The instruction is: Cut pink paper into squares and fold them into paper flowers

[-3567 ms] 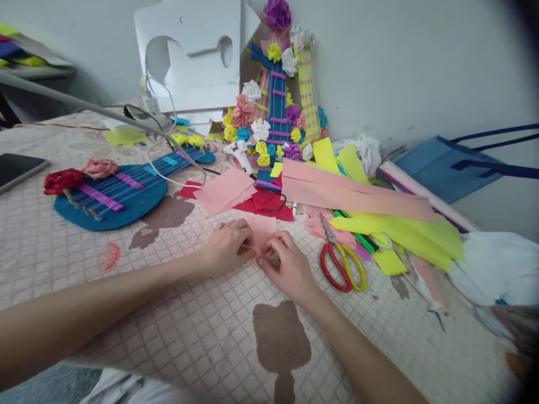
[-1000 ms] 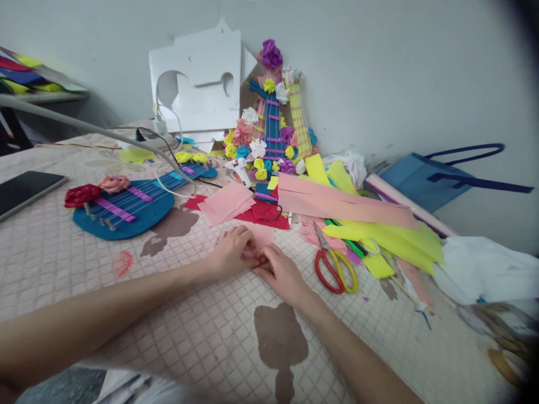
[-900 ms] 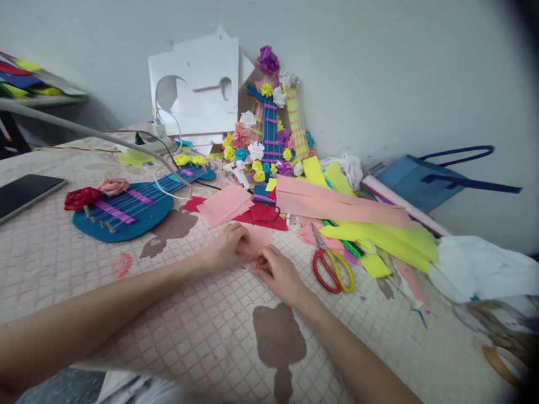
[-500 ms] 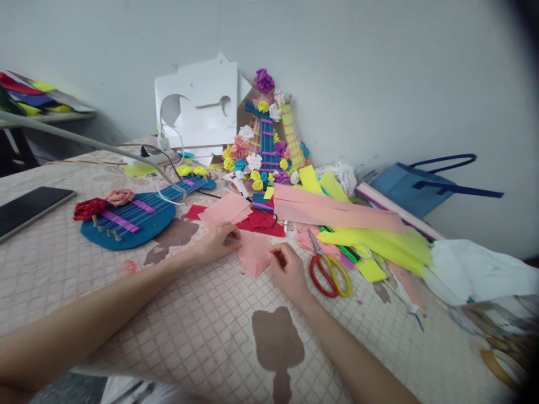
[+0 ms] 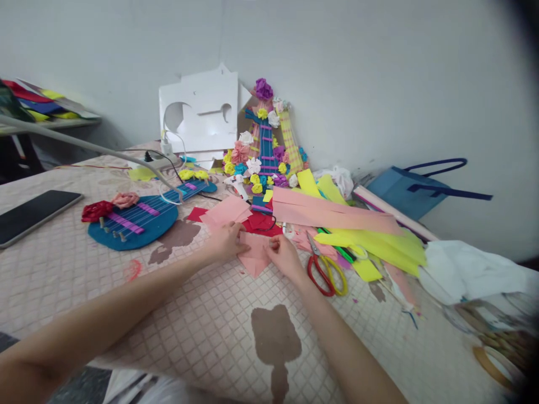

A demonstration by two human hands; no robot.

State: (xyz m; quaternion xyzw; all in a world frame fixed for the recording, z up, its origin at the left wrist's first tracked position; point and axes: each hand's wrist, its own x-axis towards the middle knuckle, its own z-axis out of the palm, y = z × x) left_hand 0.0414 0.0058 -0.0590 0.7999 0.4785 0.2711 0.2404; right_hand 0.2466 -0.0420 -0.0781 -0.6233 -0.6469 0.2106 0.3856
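Observation:
A small piece of pink crepe paper [image 5: 254, 257] lies at the middle of the table, its lower end coming to a point. My left hand [image 5: 227, 242] pinches its upper left corner, fingers closed. On the opposite side my right hand [image 5: 285, 255] grips the paper's right edge between thumb and fingertips. Just beyond the left hand is a stack of pink paper squares [image 5: 227, 211], overlapping red paper pieces [image 5: 256, 223]. Scissors [image 5: 324, 274] with one red and one yellow handle rest to the right of my right hand.
A blue paper guitar [image 5: 137, 220] with paper roses lies left, near a phone [image 5: 40, 216]. Decorated guitars [image 5: 266, 143] lean on the wall. A glue gun [image 5: 238, 185], pink strip [image 5: 332, 210] and yellow crepe paper [image 5: 379, 244] lie beyond. A blue bag [image 5: 406, 191] stands right.
My right hand has moved slightly up along the paper's right edge, and my left hand has shifted a little on its upper left corner. The camera view has tilted slightly.

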